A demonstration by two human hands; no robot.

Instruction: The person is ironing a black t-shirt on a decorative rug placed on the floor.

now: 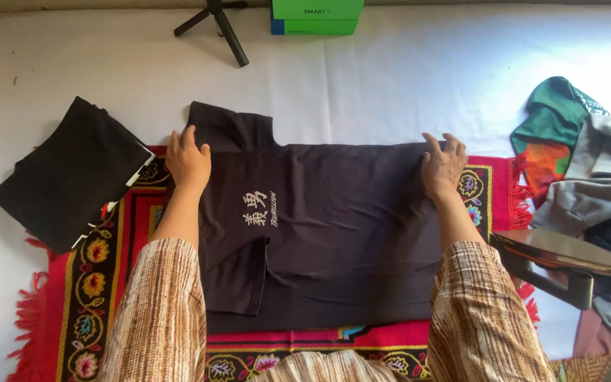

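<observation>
The dark brown short-sleeved cotton T-shirt [327, 233] lies spread sideways on a red woven rug with floral border and fringe [90, 283], which in turn rests on a white sheet-covered surface [390, 78]. The shirt's collar end is to the left, its hem to the right; a pale printed motif shows on the chest, and one sleeve is folded in over the front near the lower left.

Step in hand, as judged: the far long edge of the shirt is being flattened or gripped for a lengthwise fold. Any following move would call for both ends of that edge to be lifted evenly so the cloth does not skew.

Left hand [187, 159]: palm down on the shoulder area by the upper sleeve, fingers loosely curled, pressing or pinching the fabric; whether cloth is actually gripped cannot be told. Right hand [443, 166]: palm down at the far hem corner, fingers spread slightly, resting on the fabric edge; grip likewise not determinable.

Surroundings: a folded black garment [68, 173] lies just left of the rug, overlapping its corner. A heap of green, grey and orange clothes [588, 163] sits well to the right. A flat iron with dark handle [560, 262] stands at the right rug edge. A small black tripod [217, 25] and a green box [316, 14] lie at the far side.
</observation>
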